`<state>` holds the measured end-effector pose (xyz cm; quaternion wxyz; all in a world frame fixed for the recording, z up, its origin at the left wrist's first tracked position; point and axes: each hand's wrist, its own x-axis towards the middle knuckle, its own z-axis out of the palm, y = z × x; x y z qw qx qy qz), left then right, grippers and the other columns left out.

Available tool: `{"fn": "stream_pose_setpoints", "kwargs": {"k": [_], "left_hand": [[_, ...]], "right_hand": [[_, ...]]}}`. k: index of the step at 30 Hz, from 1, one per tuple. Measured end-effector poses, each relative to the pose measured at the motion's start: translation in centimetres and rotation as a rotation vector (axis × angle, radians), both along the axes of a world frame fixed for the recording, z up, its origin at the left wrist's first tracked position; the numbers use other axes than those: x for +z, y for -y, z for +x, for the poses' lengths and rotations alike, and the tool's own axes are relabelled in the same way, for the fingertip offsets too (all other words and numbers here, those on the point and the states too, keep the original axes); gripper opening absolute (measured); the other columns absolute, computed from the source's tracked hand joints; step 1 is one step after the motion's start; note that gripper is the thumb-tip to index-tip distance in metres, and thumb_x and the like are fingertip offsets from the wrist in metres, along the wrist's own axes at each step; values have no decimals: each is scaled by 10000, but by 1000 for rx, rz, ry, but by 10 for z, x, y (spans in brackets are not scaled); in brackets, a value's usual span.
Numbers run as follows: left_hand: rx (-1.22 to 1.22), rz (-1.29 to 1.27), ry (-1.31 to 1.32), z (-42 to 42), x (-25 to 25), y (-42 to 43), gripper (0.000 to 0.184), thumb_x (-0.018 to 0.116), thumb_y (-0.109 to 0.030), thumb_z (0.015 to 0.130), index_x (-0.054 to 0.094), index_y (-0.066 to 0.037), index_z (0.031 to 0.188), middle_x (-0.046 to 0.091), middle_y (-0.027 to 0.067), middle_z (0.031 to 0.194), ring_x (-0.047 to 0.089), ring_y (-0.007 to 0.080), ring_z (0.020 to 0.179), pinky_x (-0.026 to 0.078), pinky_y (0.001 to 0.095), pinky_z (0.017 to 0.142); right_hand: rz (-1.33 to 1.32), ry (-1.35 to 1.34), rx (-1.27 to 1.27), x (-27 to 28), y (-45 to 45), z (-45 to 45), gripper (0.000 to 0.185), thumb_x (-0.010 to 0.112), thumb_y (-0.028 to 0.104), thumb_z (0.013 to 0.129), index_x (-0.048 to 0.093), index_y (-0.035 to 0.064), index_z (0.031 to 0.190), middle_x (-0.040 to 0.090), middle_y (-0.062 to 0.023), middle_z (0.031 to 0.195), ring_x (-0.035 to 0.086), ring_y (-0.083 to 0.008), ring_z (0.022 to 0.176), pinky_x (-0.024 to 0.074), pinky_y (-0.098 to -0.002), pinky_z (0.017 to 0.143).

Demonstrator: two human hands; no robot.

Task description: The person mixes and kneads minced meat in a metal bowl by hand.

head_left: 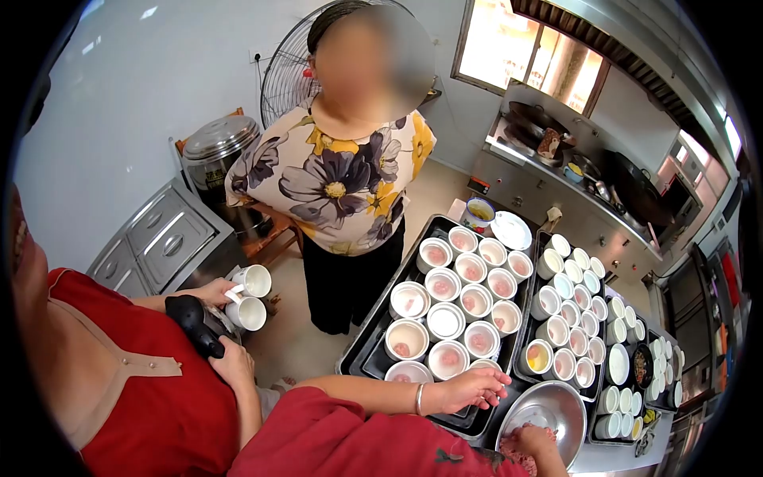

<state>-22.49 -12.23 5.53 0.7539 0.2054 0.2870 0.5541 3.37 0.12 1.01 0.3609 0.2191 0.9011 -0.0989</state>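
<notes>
My left hand (474, 388), with a bangle at the wrist, hovers over the near corner of a black tray (373, 362), its fingers apart and nothing in them. My right hand (537, 439) is down inside a steel bowl (566, 413), its fingers closed in the pink minced meat (518, 459); the fingertips are partly hidden. White cups (450, 359) stand upright in rows on the tray beside my left hand, many with a lump of pink meat inside. A second tray of cups stands behind the bowl, one cup (538, 357) showing yellow.
A co-worker in red on the left holds two white mugs (246, 313) and a black object (193, 322). Another person in a floral top (334, 183) stands across the tray. A white plate (511, 230) and an enamel mug (478, 211) sit behind the trays. Woks (632, 187) rest on the stove.
</notes>
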Motion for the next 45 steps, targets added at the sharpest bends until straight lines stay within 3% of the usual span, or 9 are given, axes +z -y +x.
{"fn": "stream_pose_setpoints", "kwargs": {"k": [2, 9, 13, 17, 28, 31, 35, 42, 45], "left_hand": [[-4, -5, -6, -1, 0, 0, 289, 465, -160, 810, 428, -42, 1071, 526, 51, 889, 527, 103, 726, 427, 209, 621], [-18, -12, 1, 5, -7, 0, 300, 460, -160, 811, 422, -42, 1084, 523, 47, 889, 525, 104, 724, 425, 208, 617], [-6, -15, -1, 5, -8, 2, 287, 465, -158, 808, 432, -47, 1070, 525, 47, 878, 525, 107, 721, 424, 212, 615], [29, -35, 28, -3, 5, 1, 249, 484, -184, 785, 448, -76, 1007, 518, 21, 804, 515, 94, 683, 411, 208, 561], [37, 20, 35, -3, 3, 3, 234, 444, -182, 802, 452, -67, 1006, 522, 31, 819, 509, 97, 665, 410, 206, 566], [54, 12, 42, -3, 2, 3, 239, 451, -198, 798, 455, -70, 1000, 527, 30, 813, 508, 95, 663, 406, 203, 562], [55, -1, 25, -2, 5, 4, 245, 456, -199, 793, 455, -65, 998, 527, 26, 808, 507, 96, 663, 405, 201, 562], [61, -44, 19, 2, 14, -1, 229, 483, -137, 746, 444, -61, 958, 510, 37, 760, 498, 101, 611, 404, 217, 499], [40, -25, -8, 7, 17, -5, 213, 466, -131, 756, 440, -58, 954, 507, 39, 754, 493, 99, 595, 401, 209, 495]], "right_hand": [[182, 41, -140, 25, 13, -12, 328, 490, 397, 729, 599, 167, 936, 560, -95, 964, 546, -280, 849, 424, -367, 762], [123, 7, -241, 3, -3, 0, 305, 531, 326, 704, 595, 148, 943, 563, -108, 972, 546, -261, 880, 429, -379, 760], [146, 52, -257, 60, 35, -43, 335, 558, 322, 665, 605, 108, 917, 577, -127, 926, 546, -272, 879, 431, -378, 754], [23, 69, -165, -19, -30, 9, 411, 582, 391, 631, 614, 76, 893, 578, -151, 906, 543, -301, 865, 425, -374, 757], [202, 139, -213, 57, 37, -63, 438, 563, 453, 643, 617, 91, 883, 575, -159, 900, 549, -302, 849, 432, -371, 726], [52, 75, -197, -8, -18, -4, 373, 581, 376, 640, 617, 98, 886, 591, -149, 847, 564, -295, 806, 443, -364, 704], [-37, -253, -320, 0, -14, -3, 291, 610, 285, 624, 625, 83, 834, 601, -147, 753, 578, -299, 726, 460, -345, 663], [282, -104, -213, 5, -2, -10, 225, 599, 249, 626, 629, 77, 767, 594, -158, 759, 572, -299, 743, 455, -355, 683], [162, -174, -258, -30, -40, 27, 198, 593, 243, 620, 630, 89, 739, 588, -159, 758, 566, -313, 736, 455, -375, 691]]}}
